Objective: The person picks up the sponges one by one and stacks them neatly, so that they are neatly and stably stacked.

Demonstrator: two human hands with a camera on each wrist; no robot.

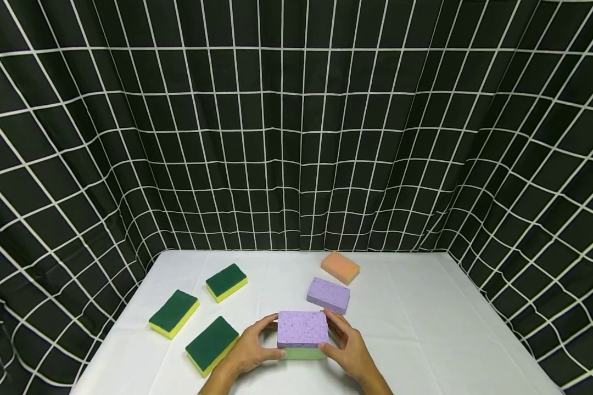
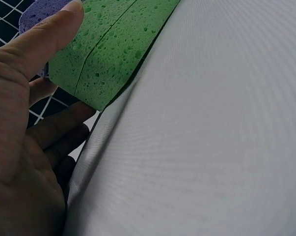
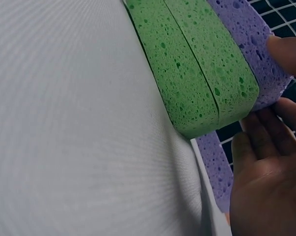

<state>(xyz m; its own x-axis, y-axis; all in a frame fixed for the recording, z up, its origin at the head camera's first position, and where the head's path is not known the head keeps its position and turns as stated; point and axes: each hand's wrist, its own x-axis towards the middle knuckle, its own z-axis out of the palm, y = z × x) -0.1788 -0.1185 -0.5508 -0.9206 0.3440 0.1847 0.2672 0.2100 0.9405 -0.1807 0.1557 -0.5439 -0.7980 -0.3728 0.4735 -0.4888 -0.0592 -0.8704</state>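
Two green sponges [image 3: 206, 59] lie stacked on the white table, with a purple sponge [image 1: 302, 328] flat on top. My left hand [image 1: 249, 346] is at the stack's left end: its thumb lies across the front onto the upper green sponge [image 2: 101, 22], and its fingers reach round the side. At the right end, my right hand [image 1: 348, 351] holds the purple sponge, thumb on its front face and fingers at its end. The far sides of the stack are hidden.
Another purple sponge [image 1: 328, 295] lies just behind the stack, with an orange sponge [image 1: 340, 267] beyond it. Left of the hands are three yellow sponges with green scouring tops [image 1: 212, 344]. A black gridded curtain [image 1: 296, 137] surrounds the white table [image 1: 425, 329].
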